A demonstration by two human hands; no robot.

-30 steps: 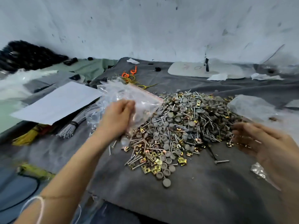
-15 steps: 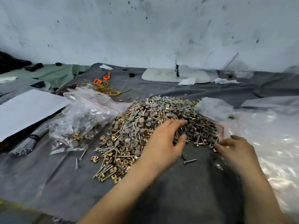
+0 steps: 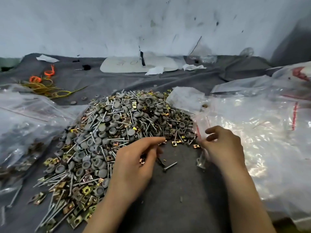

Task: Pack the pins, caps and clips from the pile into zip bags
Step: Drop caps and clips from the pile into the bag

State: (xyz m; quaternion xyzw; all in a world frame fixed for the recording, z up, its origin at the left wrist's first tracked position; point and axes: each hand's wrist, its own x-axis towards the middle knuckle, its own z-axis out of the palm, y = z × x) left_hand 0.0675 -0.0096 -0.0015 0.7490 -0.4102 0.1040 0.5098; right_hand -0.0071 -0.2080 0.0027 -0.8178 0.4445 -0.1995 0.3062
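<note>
A big pile of grey caps, steel pins and gold clips (image 3: pixel 124 128) lies on the grey cloth (image 3: pixel 176 199). My left hand (image 3: pixel 134 167) sits at the pile's near edge, fingers curled round a few small parts; a gold clip (image 3: pixel 142 161) shows between them. My right hand (image 3: pixel 222 147) is at the pile's right edge and pinches the red-striped mouth of an empty zip bag (image 3: pixel 199 130). One loose pin (image 3: pixel 170 166) lies between my hands. What else my left hand holds is hidden.
Filled zip bags (image 3: pixel 25 125) lie at the left. A heap of empty zip bags (image 3: pixel 262 125) covers the right side. Yellow and orange ties (image 3: pixel 45 86) and a white board (image 3: pixel 138 64) lie near the back wall.
My left hand let go of the filled bag at the left, crossed to the pile and curled round small parts. My right hand moved to the empty bags and pinched one.
</note>
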